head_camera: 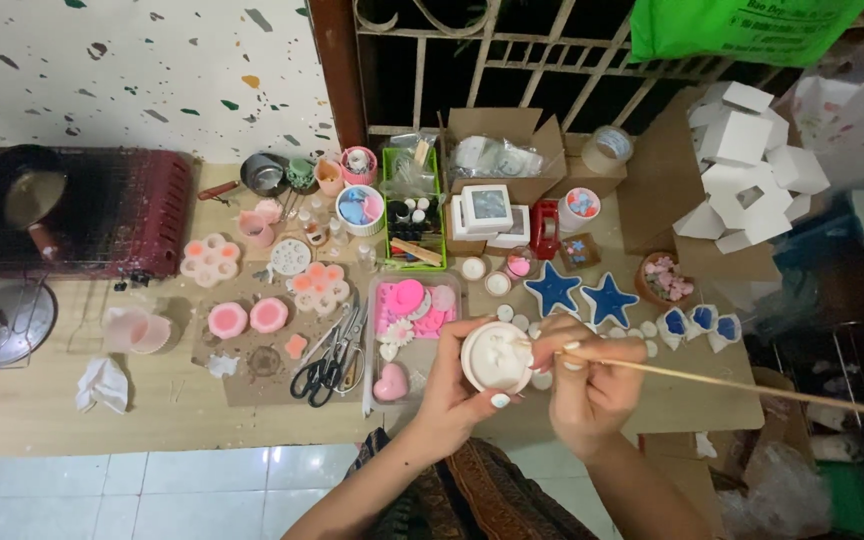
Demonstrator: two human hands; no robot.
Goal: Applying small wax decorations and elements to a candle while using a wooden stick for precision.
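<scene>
white round mould sits cupped in the left hand, fingers curled under its rim, raised above the table's near edge. right hand pinches a thin wooden stick, tip at the mould, shaft angled out rightward. scissors lie left.

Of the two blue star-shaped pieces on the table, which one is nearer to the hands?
The left blue star; it lies closer to the right hand than the right blue star.
</scene>
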